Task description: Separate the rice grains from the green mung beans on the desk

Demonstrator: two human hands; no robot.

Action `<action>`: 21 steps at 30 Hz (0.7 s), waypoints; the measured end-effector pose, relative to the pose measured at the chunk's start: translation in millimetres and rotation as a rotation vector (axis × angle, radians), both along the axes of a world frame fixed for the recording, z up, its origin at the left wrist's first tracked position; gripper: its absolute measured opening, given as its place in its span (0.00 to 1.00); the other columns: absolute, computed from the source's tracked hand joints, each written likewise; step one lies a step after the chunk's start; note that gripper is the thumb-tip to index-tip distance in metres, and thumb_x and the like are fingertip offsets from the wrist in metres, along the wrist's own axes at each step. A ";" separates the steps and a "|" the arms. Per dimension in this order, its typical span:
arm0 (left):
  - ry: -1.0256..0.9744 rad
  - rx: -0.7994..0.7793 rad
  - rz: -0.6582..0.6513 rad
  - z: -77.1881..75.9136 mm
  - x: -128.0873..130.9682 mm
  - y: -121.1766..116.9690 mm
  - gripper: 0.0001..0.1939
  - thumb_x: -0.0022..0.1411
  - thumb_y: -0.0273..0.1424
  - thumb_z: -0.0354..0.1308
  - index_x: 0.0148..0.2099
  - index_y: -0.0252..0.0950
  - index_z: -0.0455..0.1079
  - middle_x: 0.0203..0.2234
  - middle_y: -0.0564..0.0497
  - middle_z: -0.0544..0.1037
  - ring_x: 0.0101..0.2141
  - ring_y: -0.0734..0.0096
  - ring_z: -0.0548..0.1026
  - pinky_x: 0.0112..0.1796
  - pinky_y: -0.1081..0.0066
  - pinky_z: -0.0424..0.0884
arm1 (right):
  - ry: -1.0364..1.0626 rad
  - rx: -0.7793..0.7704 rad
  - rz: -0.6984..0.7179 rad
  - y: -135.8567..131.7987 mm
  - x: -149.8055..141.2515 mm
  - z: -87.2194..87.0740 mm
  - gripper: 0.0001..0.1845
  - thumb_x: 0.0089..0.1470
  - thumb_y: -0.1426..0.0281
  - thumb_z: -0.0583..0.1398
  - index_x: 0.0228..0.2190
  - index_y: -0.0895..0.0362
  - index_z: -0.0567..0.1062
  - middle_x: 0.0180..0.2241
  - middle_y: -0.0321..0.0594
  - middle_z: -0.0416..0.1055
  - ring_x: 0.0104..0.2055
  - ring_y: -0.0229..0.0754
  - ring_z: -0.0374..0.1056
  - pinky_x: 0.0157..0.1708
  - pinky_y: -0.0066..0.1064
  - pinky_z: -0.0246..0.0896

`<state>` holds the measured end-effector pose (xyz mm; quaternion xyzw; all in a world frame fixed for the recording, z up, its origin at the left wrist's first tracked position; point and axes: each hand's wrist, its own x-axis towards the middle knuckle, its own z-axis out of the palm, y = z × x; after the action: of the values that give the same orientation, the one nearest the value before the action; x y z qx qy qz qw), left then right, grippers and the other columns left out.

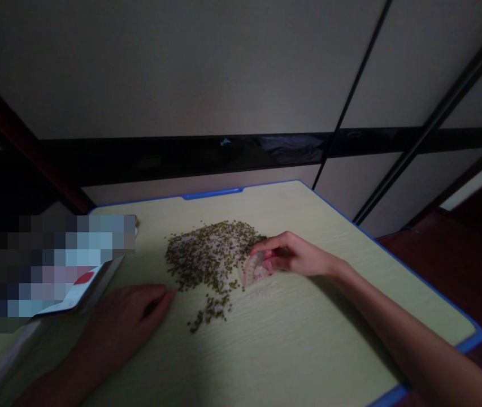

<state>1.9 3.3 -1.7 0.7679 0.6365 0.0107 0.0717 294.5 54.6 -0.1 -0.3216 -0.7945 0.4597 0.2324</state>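
Note:
A heap of small green beans mixed with pale grains (pixel 211 254) lies in the middle of a pale green table (pixel 300 350). My right hand (pixel 291 254) rests at the heap's right edge, fingers curled and pinched beside a small pile of white grains (pixel 255 271). What the fingertips hold is too small to tell. More white grains (pixel 266 291) are scattered just below it. My left hand (pixel 130 316) lies flat on the table to the lower left of the heap, fingers stretched toward it, holding nothing.
A white packet with a red mark (pixel 82 288) lies at the table's left, partly under a blurred patch. The table has a blue rim (pixel 213 194). Behind it runs a dark rail (pixel 224 155) and a light wall. Dark floor shows at right.

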 end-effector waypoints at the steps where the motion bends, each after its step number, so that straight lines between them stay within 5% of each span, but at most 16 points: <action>1: 0.025 -0.012 -0.001 0.9 0.8 -0.3 0.22 0.58 0.41 0.38 0.23 0.37 0.66 0.21 0.51 0.73 0.28 0.67 0.71 0.30 0.71 0.59 | 0.009 -0.006 0.008 0.2 0.7 -0.5 0.17 0.47 0.79 0.54 0.41 0.65 0.70 0.27 0.39 0.68 0.25 0.33 0.60 0.27 0.27 0.60; 21: -0.027 0.030 -0.017 4.8 2.8 -1.9 0.21 0.57 0.40 0.41 0.21 0.37 0.67 0.19 0.51 0.73 0.26 0.66 0.71 0.29 0.71 0.59 | -0.009 0.077 -0.007 -3.5 -5.5 1.0 0.17 0.46 0.79 0.55 0.41 0.66 0.71 0.28 0.39 0.69 0.25 0.32 0.60 0.26 0.25 0.59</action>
<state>4.8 1.3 3.1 0.7740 0.6287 0.0299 0.0690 289.0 51.1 1.0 -0.3172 -0.8115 0.4267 0.2425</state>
